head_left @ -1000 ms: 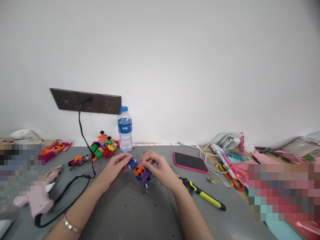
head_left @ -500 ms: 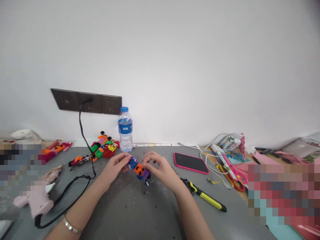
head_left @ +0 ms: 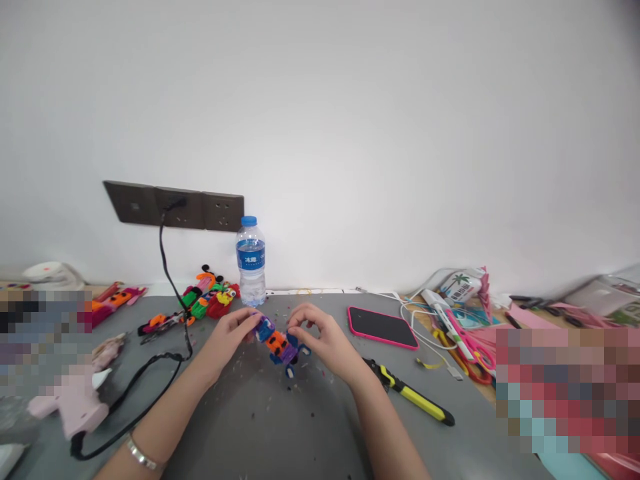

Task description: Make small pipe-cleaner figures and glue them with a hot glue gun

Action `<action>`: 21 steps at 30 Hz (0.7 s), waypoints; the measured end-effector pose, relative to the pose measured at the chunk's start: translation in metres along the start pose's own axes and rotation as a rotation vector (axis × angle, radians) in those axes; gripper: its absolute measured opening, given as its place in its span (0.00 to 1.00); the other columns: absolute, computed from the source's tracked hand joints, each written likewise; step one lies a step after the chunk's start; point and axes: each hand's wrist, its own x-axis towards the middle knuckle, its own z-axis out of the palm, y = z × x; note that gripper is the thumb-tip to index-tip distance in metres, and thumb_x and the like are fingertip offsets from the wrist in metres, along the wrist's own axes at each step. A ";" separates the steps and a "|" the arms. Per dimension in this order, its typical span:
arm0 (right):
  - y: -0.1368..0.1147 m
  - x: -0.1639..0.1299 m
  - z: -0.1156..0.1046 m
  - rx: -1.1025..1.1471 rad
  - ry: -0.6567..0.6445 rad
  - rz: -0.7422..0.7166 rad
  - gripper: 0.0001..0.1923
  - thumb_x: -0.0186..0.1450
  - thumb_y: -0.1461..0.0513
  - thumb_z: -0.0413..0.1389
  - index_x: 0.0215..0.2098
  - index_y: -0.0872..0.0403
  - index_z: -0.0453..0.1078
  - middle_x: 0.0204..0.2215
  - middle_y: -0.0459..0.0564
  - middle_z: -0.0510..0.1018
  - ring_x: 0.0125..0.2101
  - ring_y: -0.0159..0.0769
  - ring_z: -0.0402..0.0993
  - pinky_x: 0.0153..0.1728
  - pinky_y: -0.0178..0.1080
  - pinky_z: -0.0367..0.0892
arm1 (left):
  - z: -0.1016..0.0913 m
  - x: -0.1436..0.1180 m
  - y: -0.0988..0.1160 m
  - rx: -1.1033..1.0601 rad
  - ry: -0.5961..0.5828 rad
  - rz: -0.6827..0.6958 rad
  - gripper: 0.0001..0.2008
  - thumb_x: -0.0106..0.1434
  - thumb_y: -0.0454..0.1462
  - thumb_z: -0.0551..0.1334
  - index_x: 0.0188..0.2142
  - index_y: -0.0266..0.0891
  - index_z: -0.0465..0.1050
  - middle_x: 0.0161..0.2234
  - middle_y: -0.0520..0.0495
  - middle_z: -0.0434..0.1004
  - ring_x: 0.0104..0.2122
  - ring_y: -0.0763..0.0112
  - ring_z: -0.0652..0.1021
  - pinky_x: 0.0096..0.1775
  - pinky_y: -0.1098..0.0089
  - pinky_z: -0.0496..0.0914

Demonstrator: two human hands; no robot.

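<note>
Barely a shift since half a second back: my right hand [head_left: 323, 337] has crept a touch closer to the left, and the small fuzzy figure of purple, orange and blue pipe cleaner [head_left: 279, 345] has tipped slightly, its blue loop hanging lower now.

Around me, the clear plastic water bottle with the blue cap and blue label [head_left: 251, 261] stands upright just beyond my hands, at the wall. Its label carries white characters, too small for me to read. Left of it lies a heap of bright finished pipe-cleaner figures [head_left: 207, 299]. A black cable [head_left: 165, 267] drops from the dark wall socket strip [head_left: 175, 207] and loops across the grey bench [head_left: 280, 427] to the pale pink glue gun [head_left: 70, 400] at my far left. On my right, a black phone in a pink case [head_left: 383, 327] lies flat, and the yellow-and-black utility knife [head_left: 410, 393] sits just beside my right forearm. Nothing stands between my hands and the figure.

My left hand [head_left: 230, 337] pinches the figure's purple end, fingers closed on it; my right fingers pinch the other end. It hangs between both hands, just above the bench.
</note>
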 end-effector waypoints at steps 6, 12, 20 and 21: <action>-0.004 -0.002 0.000 -0.005 -0.127 0.055 0.07 0.67 0.60 0.54 0.32 0.53 0.70 0.32 0.46 0.73 0.34 0.34 0.68 0.37 0.36 0.61 | 0.001 -0.001 0.003 0.031 -0.020 0.001 0.18 0.56 0.52 0.62 0.25 0.38 0.72 0.22 0.53 0.67 0.25 0.70 0.66 0.27 0.73 0.60; -0.008 -0.003 0.000 0.043 -0.148 0.067 0.08 0.66 0.58 0.57 0.32 0.53 0.71 0.32 0.46 0.73 0.34 0.35 0.68 0.37 0.37 0.62 | 0.001 -0.003 0.006 0.032 -0.013 -0.016 0.18 0.55 0.52 0.62 0.25 0.38 0.73 0.22 0.53 0.66 0.25 0.70 0.65 0.28 0.73 0.59; -0.007 -0.003 0.001 0.022 -0.161 0.046 0.09 0.67 0.57 0.55 0.32 0.53 0.70 0.32 0.47 0.72 0.34 0.35 0.68 0.37 0.37 0.62 | 0.001 -0.002 0.004 0.034 -0.020 0.005 0.18 0.56 0.52 0.63 0.25 0.38 0.73 0.22 0.53 0.68 0.25 0.69 0.67 0.28 0.73 0.60; -0.008 -0.003 0.001 0.023 -0.166 0.043 0.09 0.67 0.57 0.54 0.32 0.53 0.70 0.32 0.47 0.72 0.34 0.35 0.67 0.37 0.37 0.62 | 0.001 -0.002 0.004 0.035 -0.023 0.006 0.18 0.56 0.52 0.63 0.25 0.38 0.73 0.22 0.53 0.68 0.25 0.69 0.67 0.28 0.73 0.60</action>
